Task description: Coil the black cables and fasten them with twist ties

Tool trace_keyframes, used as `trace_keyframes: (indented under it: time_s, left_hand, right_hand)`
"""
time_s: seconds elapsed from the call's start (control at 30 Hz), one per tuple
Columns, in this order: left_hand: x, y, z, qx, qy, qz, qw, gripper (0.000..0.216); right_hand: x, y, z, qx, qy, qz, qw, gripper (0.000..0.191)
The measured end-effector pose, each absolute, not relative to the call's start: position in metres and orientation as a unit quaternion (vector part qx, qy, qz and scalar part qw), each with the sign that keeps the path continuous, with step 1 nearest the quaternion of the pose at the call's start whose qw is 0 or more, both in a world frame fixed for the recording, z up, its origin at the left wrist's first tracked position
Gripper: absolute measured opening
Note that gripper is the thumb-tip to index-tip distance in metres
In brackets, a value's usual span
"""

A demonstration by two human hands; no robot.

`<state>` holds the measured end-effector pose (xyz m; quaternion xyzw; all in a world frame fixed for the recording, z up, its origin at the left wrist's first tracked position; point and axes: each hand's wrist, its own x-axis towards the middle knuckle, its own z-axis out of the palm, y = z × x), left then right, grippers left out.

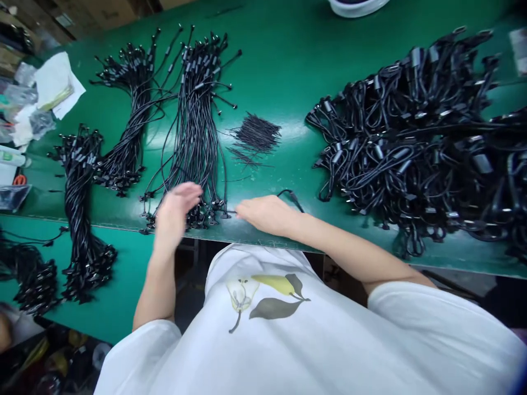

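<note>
My left hand (pixel 175 211) hovers over the near end of a bundle of thin black cables (pixel 195 126) lying on the green table (pixel 288 60); its fingers are smeared by motion. My right hand (pixel 265 214) rests at the table's front edge, fingers pressed together on a thin black cable (pixel 290 195) that curls out behind it. A small heap of short black ties (pixel 253 137) lies just beyond both hands.
A large tangled pile of black cables (pixel 415 137) fills the right side. More cable bundles (pixel 123 115) (pixel 80 208) lie at the left. Papers and plastic bags (pixel 45 93) sit at the far left, a white bowl (pixel 356 6) at the back.
</note>
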<state>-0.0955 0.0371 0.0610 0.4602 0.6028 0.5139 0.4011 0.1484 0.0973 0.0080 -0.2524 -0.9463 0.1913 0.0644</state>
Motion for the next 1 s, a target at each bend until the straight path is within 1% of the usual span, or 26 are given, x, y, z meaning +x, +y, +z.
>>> trace_keyframes:
  time_s: [0.07,0.1,0.13,0.2,0.27,0.3,0.37,0.43,0.5,0.63,0.7,0.83,0.87,1.0]
  left_hand:
    - [-0.067,0.037,0.039,0.558,0.611,0.366,0.427,0.039]
    - [-0.057,0.036,0.033,0.582,0.603,0.311,0.448,0.038]
    - [-0.049,0.034,0.030,0.583,0.588,0.285,0.483,0.038]
    - [-0.045,0.033,0.032,0.532,0.537,0.289,0.588,0.040]
    - [-0.051,0.033,0.039,0.441,0.462,0.324,0.698,0.039]
    - [-0.055,0.033,0.043,0.396,0.429,0.342,0.737,0.038]
    - [-0.063,0.034,0.049,0.318,0.384,0.382,0.778,0.035]
    - [-0.071,0.035,0.053,0.249,0.366,0.438,0.782,0.034]
    - [-0.078,0.036,0.057,0.186,0.369,0.510,0.754,0.037]
    - [-0.092,0.039,0.065,0.108,0.407,0.636,0.646,0.043]
    - [-0.098,0.039,0.069,0.098,0.426,0.645,0.626,0.044]
    - [-0.098,0.040,0.067,0.105,0.457,0.582,0.665,0.048]
    - [-0.097,0.040,0.065,0.108,0.459,0.577,0.666,0.048]
    - [-0.093,0.041,0.058,0.110,0.460,0.597,0.648,0.045]
  right_hand:
    - [0.144,0.098,0.024,-0.231,-0.950,0.183,0.103,0.032]
    - [0.143,0.102,0.030,-0.240,-0.944,0.188,0.125,0.030]
    - [0.142,0.107,0.036,-0.253,-0.934,0.205,0.146,0.027]
    - [0.145,0.119,0.041,-0.266,-0.904,0.279,0.185,0.020]
    - [0.154,0.131,0.039,-0.256,-0.862,0.381,0.216,0.019]
    - [0.159,0.135,0.036,-0.251,-0.840,0.425,0.225,0.020]
    - [0.172,0.142,0.026,-0.263,-0.803,0.482,0.230,0.023]
    - [0.183,0.146,0.014,-0.297,-0.778,0.506,0.225,0.025]
    - [0.193,0.146,0.003,-0.326,-0.771,0.505,0.210,0.025]
    - [0.207,0.143,-0.012,-0.342,-0.829,0.406,0.176,0.026]
    - [0.212,0.141,-0.016,-0.347,-0.847,0.363,0.177,0.030]
    - [0.216,0.140,-0.015,-0.371,-0.844,0.308,0.234,0.038]
    - [0.217,0.141,-0.013,-0.375,-0.847,0.293,0.236,0.039]
    - [0.216,0.146,-0.005,-0.381,-0.874,0.234,0.190,0.038]
